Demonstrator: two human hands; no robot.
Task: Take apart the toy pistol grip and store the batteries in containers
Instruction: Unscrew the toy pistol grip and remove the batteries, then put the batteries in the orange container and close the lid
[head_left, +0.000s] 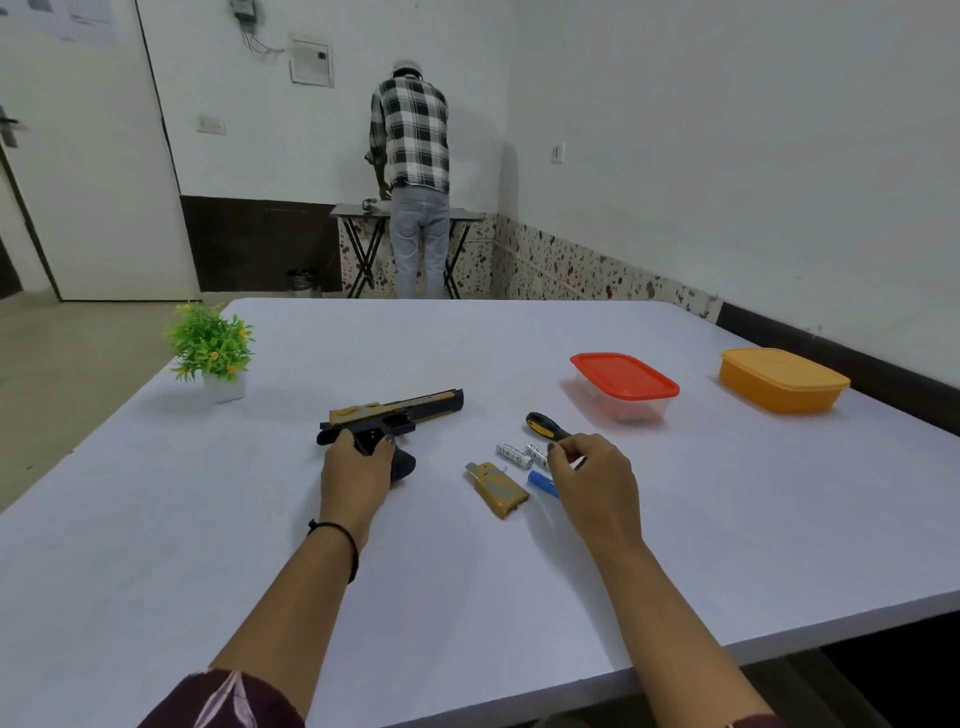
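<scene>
Grips the toy pistol (400, 415) by its handle with the left hand (358, 473), fingers curled round it, on the white table (467, 597). Pinches the screwdriver (543, 425) by its shaft with the right hand (589, 478). Has two white batteries (511, 454), a blue battery (540, 482) and the gold grip panel (498, 491) lying between the hands, with the red-lidded container (623, 387) and orange container (782, 379) closed, farther right.

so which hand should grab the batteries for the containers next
Right. The right hand hovers beside the batteries, with the red-lidded container and orange container on its side; the left hand grips the toy pistol.
</scene>
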